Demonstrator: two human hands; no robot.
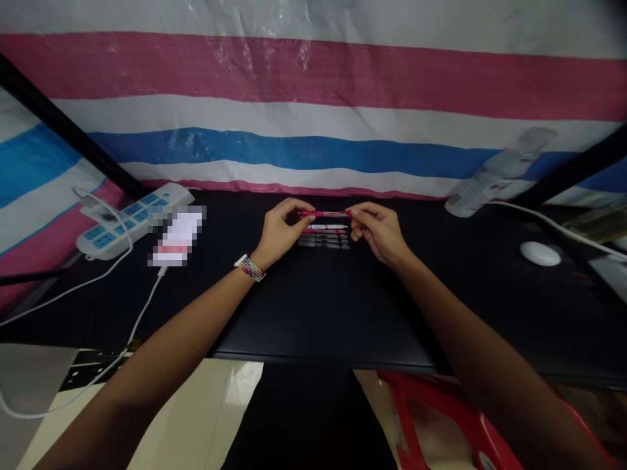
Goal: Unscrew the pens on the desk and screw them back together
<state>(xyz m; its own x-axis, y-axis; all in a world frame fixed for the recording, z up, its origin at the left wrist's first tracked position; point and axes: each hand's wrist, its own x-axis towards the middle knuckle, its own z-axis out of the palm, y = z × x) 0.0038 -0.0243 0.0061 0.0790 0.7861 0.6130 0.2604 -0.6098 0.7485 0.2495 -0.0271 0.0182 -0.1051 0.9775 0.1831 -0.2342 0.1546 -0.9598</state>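
A pink pen (327,214) lies level between my two hands, above the far part of the black table. My left hand (281,228) pinches its left end between thumb and fingers. At the other end, my right hand (379,228) holds the pen with closed fingertips. Just below it, on the near side, a white pen (327,227) and another pink pen (329,232) lie side by side. Several clear pens with dark tips (323,241) continue the row toward me. My left fingers partly cover the row's left ends.
On the left, a white power strip (169,196) and a phone with a blurred screen (177,236) rest on the black table (313,300), with white cables. A clear bottle (490,176) and white mouse (539,253) stand right. Striped sheeting (294,72) hangs behind; a red stool (431,405) is below.
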